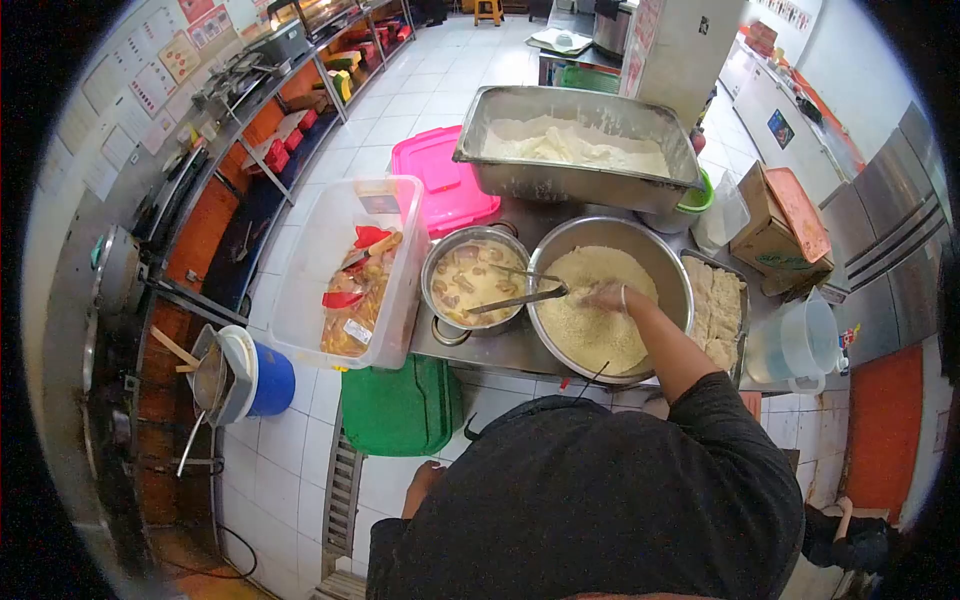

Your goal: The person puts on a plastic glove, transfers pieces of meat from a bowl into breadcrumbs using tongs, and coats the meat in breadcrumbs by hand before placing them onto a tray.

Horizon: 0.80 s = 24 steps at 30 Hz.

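My right hand (608, 298), in what looks like a clear glove, reaches into a large steel bowl (683, 285) of pale, crumbly coating (600, 340). Its fingers blend into the coating, so whether they grip anything is unclear. Metal tongs (520, 299) lie across the rims of this bowl and a steel pot (430, 262) to its left. Several pieces of what looks like raw meat (470, 272) sit in creamy liquid in the pot. My left hand (426, 478) hangs low beside my body, away from the table, with its fingers mostly hidden.
A steel tub of white flour (570, 142) stands behind the bowl. A tray of coated pieces (714, 300) and a clear pitcher (795, 340) are at right. At left are a clear bin (295, 300), a pink lid (440, 180) and a green bin (400, 410).
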Motion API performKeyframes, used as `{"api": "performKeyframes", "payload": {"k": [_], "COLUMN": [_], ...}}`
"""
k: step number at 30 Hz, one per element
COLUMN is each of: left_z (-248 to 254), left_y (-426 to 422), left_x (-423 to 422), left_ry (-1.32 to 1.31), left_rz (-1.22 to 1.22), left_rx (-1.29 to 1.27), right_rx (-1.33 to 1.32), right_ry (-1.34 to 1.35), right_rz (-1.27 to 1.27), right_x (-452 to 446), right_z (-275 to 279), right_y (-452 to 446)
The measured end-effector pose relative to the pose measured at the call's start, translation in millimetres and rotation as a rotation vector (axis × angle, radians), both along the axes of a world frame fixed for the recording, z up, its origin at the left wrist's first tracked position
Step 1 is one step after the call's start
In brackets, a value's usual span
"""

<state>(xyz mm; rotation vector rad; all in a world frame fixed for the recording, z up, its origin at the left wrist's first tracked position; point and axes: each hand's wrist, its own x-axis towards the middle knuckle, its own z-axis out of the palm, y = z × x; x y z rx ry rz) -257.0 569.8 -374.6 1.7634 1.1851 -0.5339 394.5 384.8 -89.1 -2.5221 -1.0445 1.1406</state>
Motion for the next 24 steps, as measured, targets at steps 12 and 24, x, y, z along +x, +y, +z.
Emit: {"api": "performKeyframes", "payload": {"k": [12,24], "left_z": [-8,6], "left_y": [21,33], "left_x": [28,62], "left_ry": [-0.058,-0.056], "left_rz": [-0.060,-0.088], "left_rx": [0.053,0.119], "right_rx": [-0.072,-0.043], "right_ry": [-0.129,0.145], "right_rz": [0.112,-0.039], "right_x": [-18,-56], "right_z": [66,-26], "right_y": [-11,-64]}}
